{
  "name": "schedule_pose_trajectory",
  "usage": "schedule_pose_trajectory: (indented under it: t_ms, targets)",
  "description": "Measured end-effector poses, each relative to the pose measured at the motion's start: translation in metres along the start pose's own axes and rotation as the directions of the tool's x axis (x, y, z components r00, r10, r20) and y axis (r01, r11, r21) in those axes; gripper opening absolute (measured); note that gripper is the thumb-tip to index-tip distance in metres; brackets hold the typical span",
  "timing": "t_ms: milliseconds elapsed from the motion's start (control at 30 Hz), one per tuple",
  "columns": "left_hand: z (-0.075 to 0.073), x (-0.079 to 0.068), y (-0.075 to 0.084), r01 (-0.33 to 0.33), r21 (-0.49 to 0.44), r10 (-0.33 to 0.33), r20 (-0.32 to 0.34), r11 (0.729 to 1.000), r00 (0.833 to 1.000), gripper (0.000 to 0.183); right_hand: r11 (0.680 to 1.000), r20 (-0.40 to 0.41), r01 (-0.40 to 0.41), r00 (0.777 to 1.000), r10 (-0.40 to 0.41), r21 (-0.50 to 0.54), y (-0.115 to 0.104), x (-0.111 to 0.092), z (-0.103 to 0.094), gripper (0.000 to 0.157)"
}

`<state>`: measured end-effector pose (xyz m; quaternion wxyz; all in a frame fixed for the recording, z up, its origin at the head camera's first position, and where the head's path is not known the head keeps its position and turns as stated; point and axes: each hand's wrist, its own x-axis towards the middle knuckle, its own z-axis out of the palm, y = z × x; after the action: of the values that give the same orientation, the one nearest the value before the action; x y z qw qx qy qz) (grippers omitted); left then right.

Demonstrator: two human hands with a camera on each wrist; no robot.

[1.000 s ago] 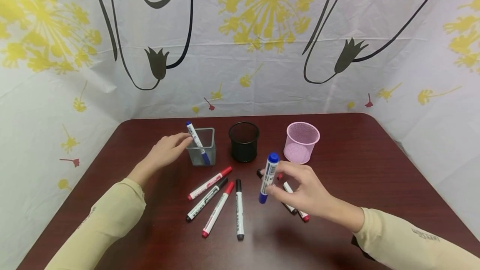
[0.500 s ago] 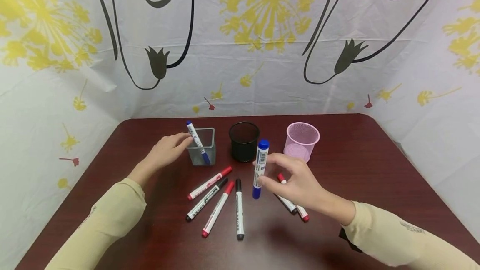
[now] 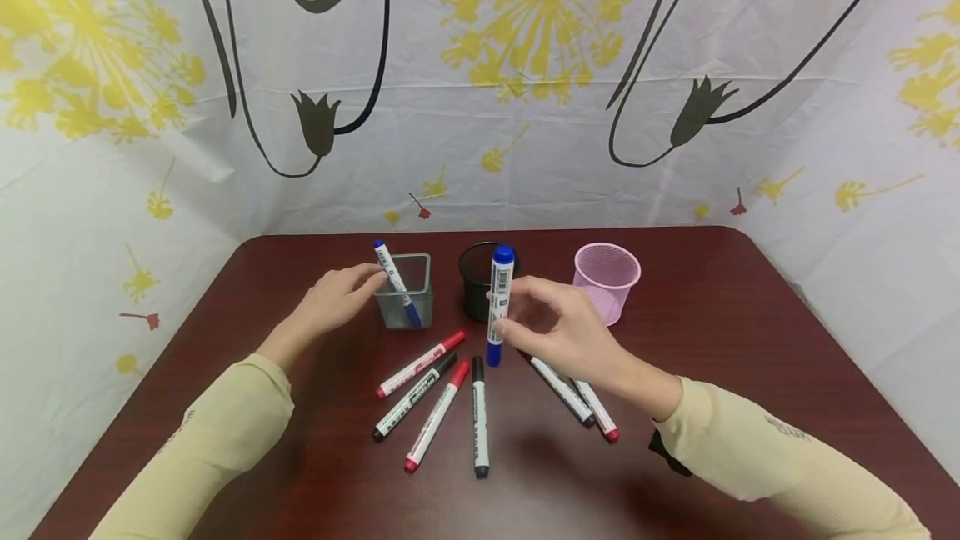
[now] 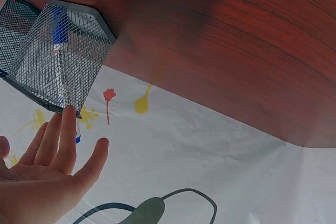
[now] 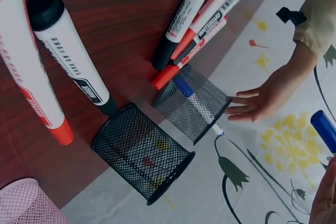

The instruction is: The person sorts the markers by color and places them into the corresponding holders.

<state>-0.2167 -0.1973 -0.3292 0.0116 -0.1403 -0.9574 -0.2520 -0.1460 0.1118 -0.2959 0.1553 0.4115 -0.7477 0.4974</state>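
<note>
My right hand [image 3: 573,327] pinches a blue marker [image 3: 499,298] between thumb and fingers, holding it upright in the air in front of the black round mesh cup [image 3: 476,294]. Only the marker's blue end [image 5: 323,128] and a bit of the hand show at the right edge of the right wrist view. With relaxed fingers, my left hand [image 3: 336,300] touches the rim of the square grey mesh cup [image 3: 395,315]. Another blue marker [image 3: 393,272] leans inside that cup, its top sticking out. The left wrist view shows the left hand's fingers [image 4: 67,135] fairly straight at the rim.
Several red and black markers lie on the dark wooden table [image 3: 315,473], among them a red marker [image 3: 437,415] and a black marker [image 3: 480,419] at centre. A black marker [image 3: 562,390] and a red marker [image 3: 597,408] lie near the right hand. A pink mesh cup [image 3: 611,302] stands back right.
My right hand has carried the blue marker left and upward, from before the pink cup's side to in front of the black cup. The left hand has stayed at the grey cup.
</note>
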Motion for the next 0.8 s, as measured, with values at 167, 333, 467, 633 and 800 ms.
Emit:
schedule_pose_trajectory:
  t_ms: [167,333,467,633,800]
  targets:
    - [0.000,0.000,-0.001,0.000,0.001,0.000,-0.003,1.000,1.000,0.049,0.999,-0.001,-0.042,0.999,0.042,0.018,0.004,0.009,0.001,0.024]
    - [0.001,0.001,-0.001,0.002,-0.001,-0.002,-0.005,1.000,1.000,0.048,0.997,-0.018,-0.072,0.997,0.073,0.026,0.008,0.019,0.003,0.024]
    - [0.001,0.001,-0.001,0.002,0.001,-0.002,-0.007,1.000,1.000,0.049,0.995,-0.031,-0.096,0.995,0.097,0.017,0.009,0.026,0.005,0.024]
    - [0.001,0.001,-0.002,0.003,0.001,-0.003,-0.010,1.000,1.000,0.049,0.995,-0.046,-0.099,0.994,0.099,-0.002,0.010,0.035,0.009,0.022]
    - [0.001,0.001,-0.003,0.001,0.000,-0.001,-0.013,1.000,1.000,0.050,0.993,-0.054,-0.114,0.992,0.114,-0.002,0.012,0.045,0.013,0.022]
